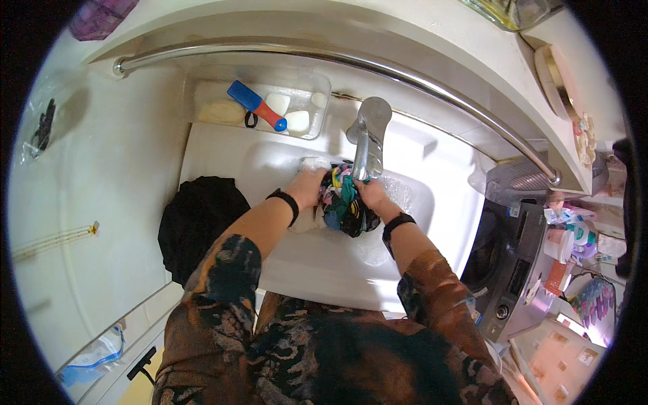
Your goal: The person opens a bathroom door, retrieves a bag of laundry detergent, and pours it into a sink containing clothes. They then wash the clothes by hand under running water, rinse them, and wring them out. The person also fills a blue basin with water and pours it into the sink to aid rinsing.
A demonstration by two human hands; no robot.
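Bunched multicolored cloth [345,200] hangs over the basin of a white sink [304,273]. My left hand [307,188] grips its left side, fingers partly hidden. My right hand [372,193] holds its upper right side, just below the spout of a chrome faucet [368,147]. Water and suds [397,195] show in the basin around the cloth. Something whitish, perhaps soap or foam [315,163], lies just beyond my left hand; I cannot tell which. A heap of black fabric [200,228] rests on the sink's left side, beside my left forearm.
Behind the sink, a clear plastic bin [324,114] holds several soap bars [297,123] and a blue-and-red handled tool [257,105]. A chrome rail [324,50] curves overhead below a shelf. At right stand a dark front-loading washing machine [506,273] and several bottles [582,238].
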